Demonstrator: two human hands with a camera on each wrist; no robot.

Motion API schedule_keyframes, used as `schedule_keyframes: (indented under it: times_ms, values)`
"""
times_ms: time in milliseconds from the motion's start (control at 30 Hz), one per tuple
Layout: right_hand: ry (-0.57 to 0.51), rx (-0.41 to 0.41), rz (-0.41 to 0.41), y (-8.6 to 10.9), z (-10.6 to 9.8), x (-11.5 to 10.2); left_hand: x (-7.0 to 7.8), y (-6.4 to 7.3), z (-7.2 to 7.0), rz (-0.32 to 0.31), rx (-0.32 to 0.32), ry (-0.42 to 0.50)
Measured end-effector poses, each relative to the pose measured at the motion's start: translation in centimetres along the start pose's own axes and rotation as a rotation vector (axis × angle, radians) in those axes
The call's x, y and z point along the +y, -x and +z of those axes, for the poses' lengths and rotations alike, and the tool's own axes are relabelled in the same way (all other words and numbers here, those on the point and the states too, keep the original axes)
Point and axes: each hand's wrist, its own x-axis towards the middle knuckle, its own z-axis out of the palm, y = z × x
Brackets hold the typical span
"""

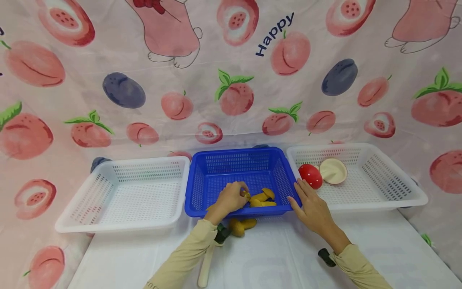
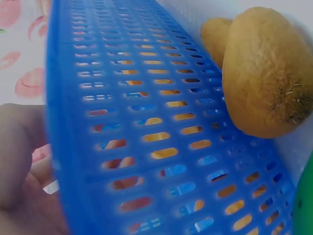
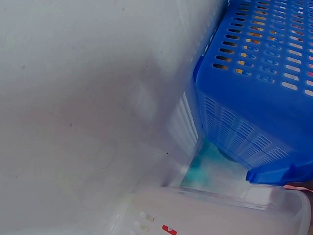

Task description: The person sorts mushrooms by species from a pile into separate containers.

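Observation:
My left hand (image 1: 231, 197) reaches over the front rim of the blue basket (image 1: 234, 152), thumb and fingers curled at a small yellow piece (image 1: 247, 195). Beside it in the basket lie a yellow mushroom-shaped piece (image 1: 266, 194) and more yellow pieces (image 1: 257, 203). The basket's slotted wall hides most of this hand in the left wrist view, where part of the palm (image 2: 24, 186) shows. My right hand (image 1: 315, 210) rests with straight fingers at the blue basket's right rim, by the white basket (image 1: 371, 194). A red, white-dotted mushroom cap (image 1: 311, 176) lies just beyond its fingertips.
A cream round piece (image 1: 333, 171) lies in the right white basket. Another white basket (image 1: 144, 200) stands left. Before the blue basket lie brownish-yellow potato-like pieces (image 1: 236, 227), a dark green piece (image 1: 222, 233) and a pale stick (image 1: 205, 267). Another dark piece (image 1: 326, 257) lies near my right sleeve.

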Motion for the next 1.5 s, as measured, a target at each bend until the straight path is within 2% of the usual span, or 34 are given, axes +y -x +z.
schedule_keyframes:
  times_ms: [333,733,867,967,1200,1500]
  values:
    - [-0.011,0.005,-0.002,0.0,-0.3,-0.1,1.1,2.7,-1.2,0.09,0.008,0.011]
    - [-0.009,-0.021,0.02,0.0,-0.2,-0.3,1.9,5.7,-1.8,0.145,0.067,0.042]
    - [-0.008,-0.004,0.01,0.0,-0.1,-0.3,2.0,6.9,-2.0,0.15,0.083,0.049]
    - [-0.006,0.016,0.0,0.0,0.1,-0.2,2.2,7.8,-1.9,0.155,0.096,0.048]
    - [-0.004,0.018,0.005,0.0,0.0,-0.2,2.2,9.1,-1.4,0.212,0.143,0.05]
    - [-0.002,0.025,-0.001,0.0,0.2,0.0,1.7,10.1,0.0,0.212,0.167,0.001]
